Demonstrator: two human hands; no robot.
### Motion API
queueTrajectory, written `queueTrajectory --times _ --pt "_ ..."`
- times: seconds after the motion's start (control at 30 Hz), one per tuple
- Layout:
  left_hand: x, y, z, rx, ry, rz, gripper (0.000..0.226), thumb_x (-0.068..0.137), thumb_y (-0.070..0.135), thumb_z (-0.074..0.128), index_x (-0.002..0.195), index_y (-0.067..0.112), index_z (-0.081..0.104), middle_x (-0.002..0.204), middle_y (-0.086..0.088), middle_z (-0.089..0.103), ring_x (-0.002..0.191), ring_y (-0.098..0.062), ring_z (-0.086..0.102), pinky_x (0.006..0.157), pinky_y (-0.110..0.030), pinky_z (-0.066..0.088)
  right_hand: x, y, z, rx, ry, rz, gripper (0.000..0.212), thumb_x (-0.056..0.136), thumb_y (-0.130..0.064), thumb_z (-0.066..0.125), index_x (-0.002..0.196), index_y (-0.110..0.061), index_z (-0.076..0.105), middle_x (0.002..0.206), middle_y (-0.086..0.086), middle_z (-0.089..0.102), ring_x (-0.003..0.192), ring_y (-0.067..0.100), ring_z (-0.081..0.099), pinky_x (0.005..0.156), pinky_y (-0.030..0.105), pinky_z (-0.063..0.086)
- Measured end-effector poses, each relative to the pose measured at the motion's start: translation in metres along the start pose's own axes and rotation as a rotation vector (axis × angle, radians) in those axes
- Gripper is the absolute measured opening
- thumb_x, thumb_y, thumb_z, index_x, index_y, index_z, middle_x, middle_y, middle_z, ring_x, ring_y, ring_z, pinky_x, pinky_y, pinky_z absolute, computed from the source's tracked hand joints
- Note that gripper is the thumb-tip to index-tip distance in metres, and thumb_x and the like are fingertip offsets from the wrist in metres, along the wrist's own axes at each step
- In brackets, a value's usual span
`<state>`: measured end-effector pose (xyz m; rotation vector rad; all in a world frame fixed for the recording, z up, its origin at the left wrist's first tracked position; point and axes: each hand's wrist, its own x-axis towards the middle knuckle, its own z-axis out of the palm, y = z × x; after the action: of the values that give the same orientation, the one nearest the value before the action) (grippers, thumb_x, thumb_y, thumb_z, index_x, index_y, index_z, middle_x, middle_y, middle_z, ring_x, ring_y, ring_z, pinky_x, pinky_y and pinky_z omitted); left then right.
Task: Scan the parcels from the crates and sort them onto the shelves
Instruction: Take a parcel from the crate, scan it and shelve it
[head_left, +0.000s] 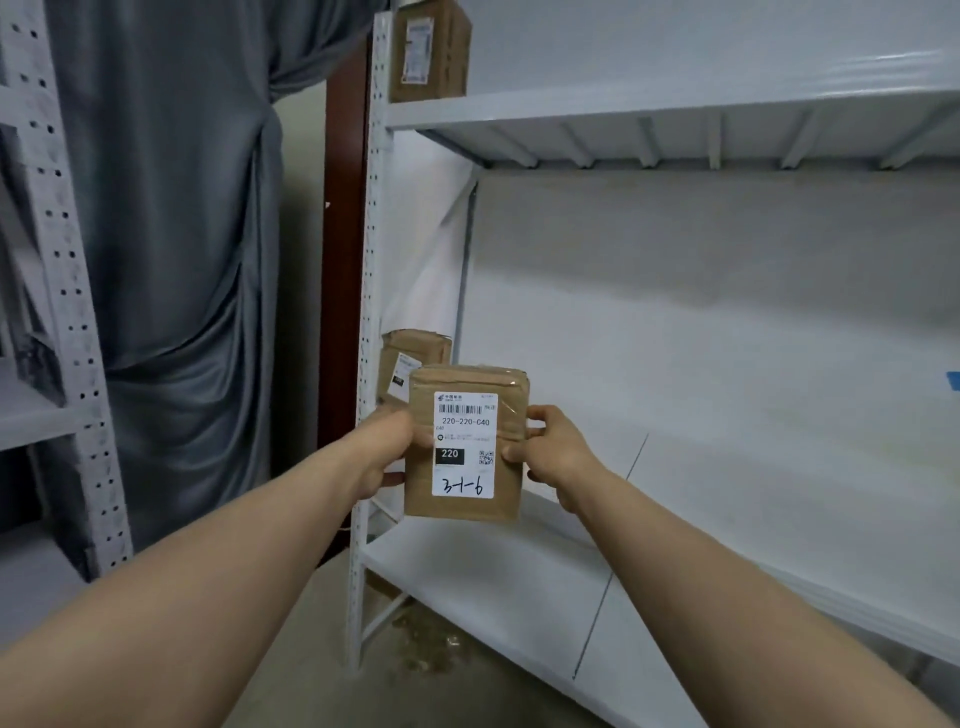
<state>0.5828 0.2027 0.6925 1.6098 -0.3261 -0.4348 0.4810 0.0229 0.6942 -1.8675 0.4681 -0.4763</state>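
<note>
Head view looks along two bare forearms to a small flat brown cardboard parcel (465, 447) held upright between both hands, its white shipping label facing the camera. The label carries a barcode, the printed code 220-220-C40, a black box reading 220, a small QR code and a handwritten mark at the bottom. The left hand (387, 452) grips the parcel's left edge, its fingers wrapped round towards the back. The right hand (550, 447) pinches the right edge, with the thumb pressed on the front just beside the label and the fingers curled behind. The parcel sits in front of the left end of a white metal shelf unit, over its lower shelf board (519, 587); whether its bottom edge touches the board cannot be told. Just behind it, against the perforated white upright post (371, 260), stands a second brown labelled parcel (410, 358), partly hidden by the held one. A third brown cardboard box (431, 49) stands on the upper shelf board (623, 111) at its left end. A thin black line (608, 561) runs across the lower board. Left of the unit hang grey draped curtains (171, 208), beside another perforated white rack (62, 260).
</note>
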Motion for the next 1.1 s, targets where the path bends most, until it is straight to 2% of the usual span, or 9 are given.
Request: queueTrajectory --times 0.17,0.37,0.57,0.67,0.73,0.83,0.9,1.0,1.1 --pt "0.108 0.014 0.024 0.002 -0.020 0.005 0.037 0.088 -0.001 0.057 0.118 0.020 0.064 0.119 -0.004 0.067 0.118 -0.025 0.055 0.088 -0.043 0.049 0.103 0.001 -0.017 0.002 0.061 0.001 0.059 0.086 0.009 0.061 0.137 -0.015 0.044 0.117 0.005 0.066 0.088 0.010 0.062 0.061 0.023 0.044" --pt "0.231 0.021 0.053 -0.018 -0.052 0.028 0.038 0.086 -0.002 0.057 0.116 0.019 0.064 0.113 -0.004 0.073 0.110 -0.022 0.064 0.086 -0.042 0.048 0.232 0.019 -0.027 -0.036 0.140 -0.011 0.057 0.086 0.003 0.065 0.135 -0.018 0.046 0.115 0.006 0.065 0.095 0.017 0.063 0.071 0.028 0.048" --pt "0.329 0.000 0.053 0.013 -0.077 -0.066 0.033 0.087 -0.003 0.054 0.113 0.014 0.064 0.108 -0.005 0.073 0.100 -0.020 0.062 0.081 -0.037 0.047 0.324 0.064 0.003 -0.027 0.151 0.098 0.059 0.086 0.004 0.065 0.138 -0.016 0.045 0.119 0.008 0.066 0.096 0.018 0.063 0.064 0.027 0.046" --pt "0.389 0.003 0.044 0.035 -0.107 -0.069 0.033 0.088 -0.005 0.052 0.113 0.012 0.065 0.103 -0.005 0.073 0.096 -0.020 0.065 0.079 -0.038 0.053 0.373 0.077 0.023 -0.029 0.199 0.100 0.062 0.086 -0.003 0.069 0.141 -0.015 0.043 0.121 0.007 0.065 0.099 0.020 0.064 0.075 0.035 0.053" --pt "0.428 0.004 0.039 0.084 -0.119 -0.078 0.027 0.090 -0.004 0.051 0.110 0.009 0.064 0.088 -0.006 0.068 0.077 -0.019 0.060 0.065 -0.034 0.052 0.403 0.086 0.039 -0.040 0.239 0.115 0.070 0.084 -0.009 0.074 0.145 -0.013 0.039 0.127 0.008 0.064 0.110 0.025 0.063 0.093 0.044 0.055" --pt "0.480 0.008 0.030 0.205 -0.132 -0.096 0.022 0.091 -0.006 0.049 0.103 0.007 0.062 0.073 -0.007 0.057 0.057 -0.017 0.044 0.040 -0.022 0.037 0.446 0.097 0.058 -0.027 0.290 0.156 0.072 0.083 -0.011 0.076 0.146 -0.012 0.040 0.128 0.007 0.063 0.113 0.028 0.063 0.099 0.051 0.053" --pt "0.513 0.008 0.023 0.250 -0.166 -0.105 0.025 0.090 -0.007 0.049 0.108 0.001 0.064 0.085 -0.014 0.064 0.061 -0.019 0.049 0.042 -0.024 0.038 0.471 0.101 0.068 -0.038 0.320 0.176 0.069 0.083 -0.013 0.076 0.143 -0.012 0.042 0.126 0.007 0.064 0.112 0.027 0.064 0.098 0.051 0.054" --pt "0.546 0.011 0.016 0.392 -0.252 -0.077 0.027 0.089 -0.001 0.052 0.115 -0.001 0.060 0.087 -0.016 0.064 0.061 -0.021 0.055 0.051 -0.029 0.046 0.497 0.105 0.078 -0.078 0.363 0.191 0.065 0.084 -0.017 0.074 0.141 -0.013 0.043 0.123 0.005 0.065 0.110 0.026 0.065 0.097 0.049 0.054" --pt "0.567 0.021 0.011 0.730 -0.210 0.203 0.064 0.087 0.014 0.061 0.145 0.005 0.033 0.095 -0.011 0.065 0.073 -0.020 0.063 0.063 -0.035 0.056 0.513 0.115 0.091 -0.122 0.374 0.225 0.060 0.086 -0.014 0.068 0.141 -0.015 0.043 0.118 0.004 0.066 0.108 0.026 0.064 0.097 0.046 0.054"
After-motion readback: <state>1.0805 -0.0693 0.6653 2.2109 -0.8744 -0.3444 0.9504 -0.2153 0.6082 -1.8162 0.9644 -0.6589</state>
